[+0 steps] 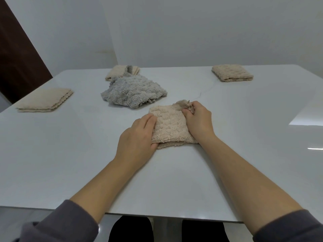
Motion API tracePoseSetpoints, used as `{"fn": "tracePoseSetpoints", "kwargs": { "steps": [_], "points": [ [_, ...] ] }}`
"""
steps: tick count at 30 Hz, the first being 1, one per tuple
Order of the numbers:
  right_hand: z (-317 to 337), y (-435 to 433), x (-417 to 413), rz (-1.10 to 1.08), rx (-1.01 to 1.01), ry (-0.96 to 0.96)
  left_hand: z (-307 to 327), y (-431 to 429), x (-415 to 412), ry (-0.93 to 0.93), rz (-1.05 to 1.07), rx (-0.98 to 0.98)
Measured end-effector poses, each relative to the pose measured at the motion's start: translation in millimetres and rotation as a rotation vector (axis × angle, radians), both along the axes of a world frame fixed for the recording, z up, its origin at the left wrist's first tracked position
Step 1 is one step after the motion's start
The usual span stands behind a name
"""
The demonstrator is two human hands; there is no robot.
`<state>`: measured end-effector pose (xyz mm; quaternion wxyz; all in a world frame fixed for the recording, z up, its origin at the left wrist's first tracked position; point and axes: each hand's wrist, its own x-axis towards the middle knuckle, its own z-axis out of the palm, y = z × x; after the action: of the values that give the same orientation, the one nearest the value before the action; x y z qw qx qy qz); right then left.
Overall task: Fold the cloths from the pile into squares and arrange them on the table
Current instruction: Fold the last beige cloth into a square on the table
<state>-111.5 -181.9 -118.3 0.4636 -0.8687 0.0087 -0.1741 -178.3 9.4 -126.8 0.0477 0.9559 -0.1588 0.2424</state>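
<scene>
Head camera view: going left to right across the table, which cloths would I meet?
In order: left folded beige cloth → crumpled grey cloth → half-folded beige cloth → far-right folded beige cloth.

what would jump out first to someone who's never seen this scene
The two hands working at the middle of the white table: the left hand holds the left edge of a half-folded beige cloth while the right hand pinches its far right corner. Just behind it lies a crumpled grey cloth. Folded beige cloths sit around it: a left square, a far square and a right square.
</scene>
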Motion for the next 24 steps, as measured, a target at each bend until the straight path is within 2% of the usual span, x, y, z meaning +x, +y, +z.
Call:
{"fn": "tracePoseSetpoints", "kwargs": {
  "steps": [4, 7, 10, 13, 15, 18, 21, 24],
  "points": [
    [0, -6, 4, -0.002, -0.017, 0.018, 1, 22, 1, 0.162, -0.183, 0.139],
    [1, -7, 5, 0.012, -0.078, 0.029, 3, 36, -2, 0.302, -0.176, 0.137],
    [1, -6, 3, 0.022, -0.076, 0.041, 7, 32, -6, 0.387, -0.104, -0.088],
    [1, -7, 2, 0.044, -0.052, 0.043, 16, 9, 1, 0.339, -0.045, -0.354],
    [0, -7, 3, 0.047, -0.034, 0.047, 23, -8, 16, 0.332, -0.005, -0.443],
    [-2, -7, 4, 0.026, -0.025, 0.054, 24, -34, 41, 0.396, -0.010, -0.286],
    [-3, -8, 5, 0.006, -0.052, 0.064, 10, -44, 54, 0.553, 0.011, -0.118],
    [-2, -7, 5, 0.004, -0.081, 0.068, 2, -44, 57, 0.582, 0.044, -0.070]
  ]
}}
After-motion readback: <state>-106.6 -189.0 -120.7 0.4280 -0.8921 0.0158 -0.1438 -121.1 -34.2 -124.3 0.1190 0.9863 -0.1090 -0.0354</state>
